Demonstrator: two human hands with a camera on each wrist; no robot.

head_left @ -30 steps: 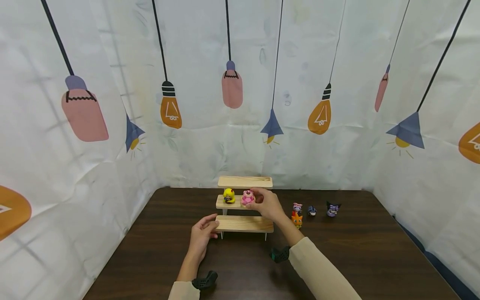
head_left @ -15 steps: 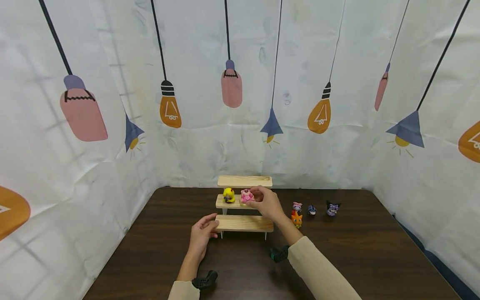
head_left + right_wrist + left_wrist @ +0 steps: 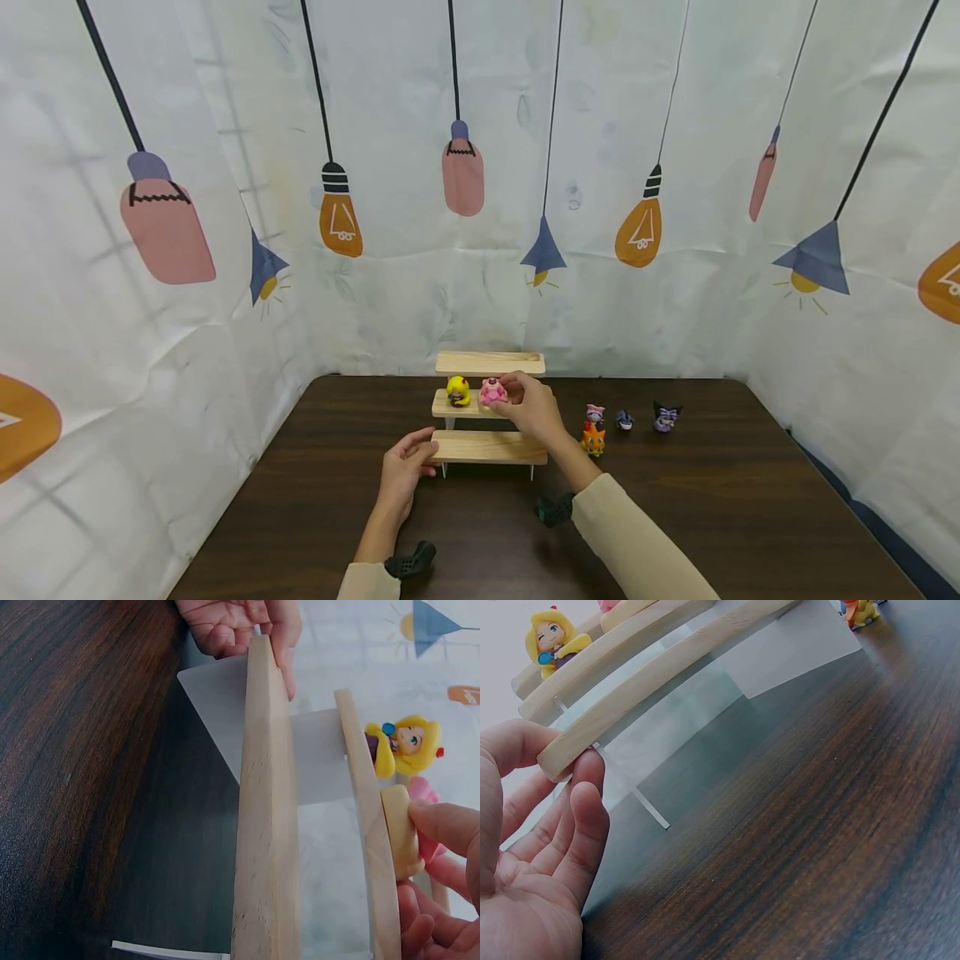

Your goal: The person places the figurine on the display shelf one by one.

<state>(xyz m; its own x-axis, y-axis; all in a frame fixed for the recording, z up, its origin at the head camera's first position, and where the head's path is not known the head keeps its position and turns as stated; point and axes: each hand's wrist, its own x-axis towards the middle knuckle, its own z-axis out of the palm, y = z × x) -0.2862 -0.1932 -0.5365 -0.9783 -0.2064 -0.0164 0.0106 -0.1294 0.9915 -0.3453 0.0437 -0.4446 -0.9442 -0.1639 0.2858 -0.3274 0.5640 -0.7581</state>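
A three-tier wooden display stand (image 3: 487, 447) stands on the dark table. At its lowest tier, my left hand (image 3: 402, 475) grips the left end between thumb and fingers, as the left wrist view also shows. My right hand (image 3: 536, 408) pinches a pink bear figurine (image 3: 492, 390) on the middle tier. In the right wrist view, the figurine's cream base (image 3: 401, 832) is at the tier's surface, and my fingers cover part of its pink body. Just left of the bear sits a yellow-haired doll figurine (image 3: 458, 391).
Right of the stand, several figurines stand on the table (image 3: 675, 517): an orange one (image 3: 593, 440), a pink-and-red one (image 3: 594, 415) behind it, a small blue one (image 3: 624, 421) and a purple-and-black one (image 3: 665, 417). A printed curtain (image 3: 480, 300) hangs behind.
My right hand has shifted the pink bear figurine slightly left along the middle tier, nearer the yellow-haired figurine. My left hand has stayed on the lowest tier.
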